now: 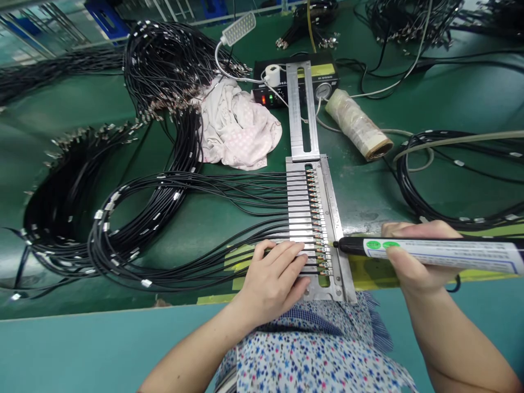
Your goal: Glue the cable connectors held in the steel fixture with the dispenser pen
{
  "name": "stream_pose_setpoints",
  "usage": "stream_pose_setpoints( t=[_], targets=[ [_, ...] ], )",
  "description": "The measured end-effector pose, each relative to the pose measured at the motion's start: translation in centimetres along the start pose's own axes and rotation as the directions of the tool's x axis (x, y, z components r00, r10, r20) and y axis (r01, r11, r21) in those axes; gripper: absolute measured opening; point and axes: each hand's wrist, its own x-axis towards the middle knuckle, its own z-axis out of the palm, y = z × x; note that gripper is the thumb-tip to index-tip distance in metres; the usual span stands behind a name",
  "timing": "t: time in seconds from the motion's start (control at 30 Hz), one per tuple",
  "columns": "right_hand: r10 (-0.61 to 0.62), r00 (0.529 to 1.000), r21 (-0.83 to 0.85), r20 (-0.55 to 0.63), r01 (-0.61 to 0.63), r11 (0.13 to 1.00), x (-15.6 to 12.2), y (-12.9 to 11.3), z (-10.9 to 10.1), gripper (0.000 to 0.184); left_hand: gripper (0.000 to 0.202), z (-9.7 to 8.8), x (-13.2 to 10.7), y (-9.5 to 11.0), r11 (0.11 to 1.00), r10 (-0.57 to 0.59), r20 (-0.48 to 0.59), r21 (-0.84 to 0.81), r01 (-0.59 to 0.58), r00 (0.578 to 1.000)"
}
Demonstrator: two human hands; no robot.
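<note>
A metal fixture (pixel 295 204) lies lengthwise in front of me with a row of black cables (pixel 245 228) laid across it. Small metal connectors (pixel 317 218) at the cable ends line up along its right side. My left hand (pixel 273 281) rests flat over the nearer cables, fingers stretched out at the fixture's left edge. In my right hand (pixel 421 256) is a thick white and black marker pen (pixel 442 252) with green stickers, held almost level. Its dark tip points left at the lower connectors; whether it touches one I cannot tell.
Coiled cable bundles (pixel 77 202) fill the left. A crumpled pale cloth (pixel 239 128) lies beyond the fixture, near a black control box (pixel 298 82) with lit indicators and a gooseneck lamp (pixel 239 28). A wrapped roll (pixel 360 125) and more coiled cable (pixel 413 199) are at right.
</note>
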Motion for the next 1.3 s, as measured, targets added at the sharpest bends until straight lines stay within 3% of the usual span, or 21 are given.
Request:
stream_pose_setpoints(
  t=[0.47, 0.73, 1.0, 1.3],
  targets=[
    [0.017, 0.999, 0.054, 0.042, -0.019, 0.998, 0.2, -0.2, 0.1, 0.032, 0.024, 0.0, 0.0, 0.0, 1.0, -0.01, 0.003, 0.005, 0.01, 1.0],
    [0.017, 0.995, 0.06, -0.1, -0.011, 0.998, 0.2, 0.0, -0.2, 0.026, 0.024, 0.0, -0.1, 0.0, 1.0, 0.018, -0.004, 0.008, -0.018, 1.0],
    [-0.008, 1.0, 0.144, 0.008, 0.007, 0.99, 0.1, -1.0, 0.2, 0.027, 0.023, -0.1, -0.2, 0.1, 0.999, 0.041, -0.019, -0.004, -0.041, 0.999],
    [0.014, 1.0, 0.105, -0.015, -0.013, 0.994, -0.5, -0.5, 0.1, 0.027, 0.021, -0.1, -0.1, 0.2, 1.0, 0.031, -0.028, -0.003, -0.031, 0.999]
  ],
)
